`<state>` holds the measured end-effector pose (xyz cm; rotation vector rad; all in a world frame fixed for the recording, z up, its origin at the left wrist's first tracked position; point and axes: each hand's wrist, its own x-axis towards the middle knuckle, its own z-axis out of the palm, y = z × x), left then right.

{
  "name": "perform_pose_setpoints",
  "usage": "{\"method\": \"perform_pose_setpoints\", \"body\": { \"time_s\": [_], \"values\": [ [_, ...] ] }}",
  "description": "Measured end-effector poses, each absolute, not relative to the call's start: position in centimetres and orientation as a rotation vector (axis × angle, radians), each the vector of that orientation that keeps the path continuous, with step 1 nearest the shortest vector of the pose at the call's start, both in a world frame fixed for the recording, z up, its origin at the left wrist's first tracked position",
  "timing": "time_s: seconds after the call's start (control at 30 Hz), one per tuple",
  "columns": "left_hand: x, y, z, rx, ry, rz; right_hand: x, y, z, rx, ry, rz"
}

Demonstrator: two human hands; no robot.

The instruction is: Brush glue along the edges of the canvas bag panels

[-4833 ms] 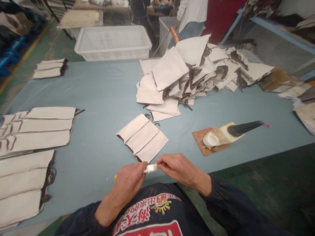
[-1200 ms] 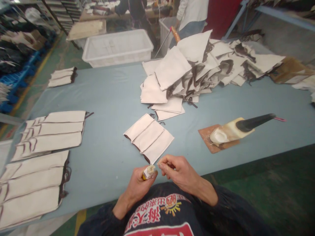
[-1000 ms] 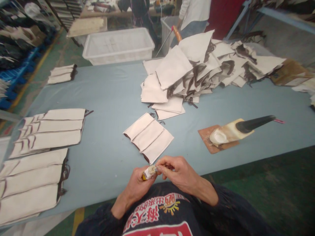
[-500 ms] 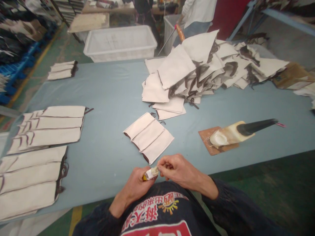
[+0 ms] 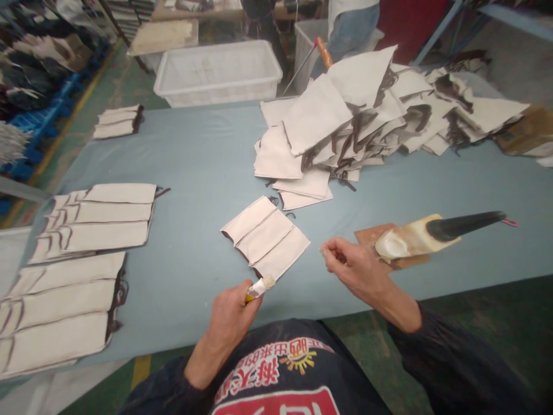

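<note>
My left hand [image 5: 231, 314] grips a small glue brush [image 5: 260, 287] with a yellow handle and a white, glue-caked tip, at the table's near edge. The tip points at three overlapped cream fabric pouches [image 5: 268, 235] lying just beyond it. My right hand [image 5: 349, 266] hovers to the right of those pouches, its thumb and fingers pinched together; what they pinch is too small to make out. It is close to a glue bottle [image 5: 432, 233] with a black nozzle, lying on a brown board [image 5: 367, 236].
A large heap of cream pouches with dark cords [image 5: 367, 124] covers the far right of the blue table [image 5: 194, 155]. Rows of laid-out pouches [image 5: 86, 230] fill the left side, with a small stack [image 5: 116, 121] farther back. A white plastic crate [image 5: 218, 72] and a standing person [image 5: 349, 23] are beyond.
My right hand has left the brush tip, where it was picking, and moved right and forward toward the glue bottle. My left hand still holds the brush.
</note>
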<state>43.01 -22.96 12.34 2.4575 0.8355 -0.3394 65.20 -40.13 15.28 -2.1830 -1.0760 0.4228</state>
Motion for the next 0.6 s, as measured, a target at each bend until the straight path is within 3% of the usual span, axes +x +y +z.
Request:
{"method": "perform_pose_setpoints", "body": {
  "time_s": [0.17, 0.6],
  "values": [
    [43.5, -23.4, 12.4, 2.487, 0.799, -0.309, 60.4, -38.9, 16.5, -1.829, -1.016, 0.676],
    [43.5, -23.8, 12.1, 2.495, 0.759, -0.256, 58.8, -38.1, 15.6, -1.874, -1.061, 0.757]
  ]
}}
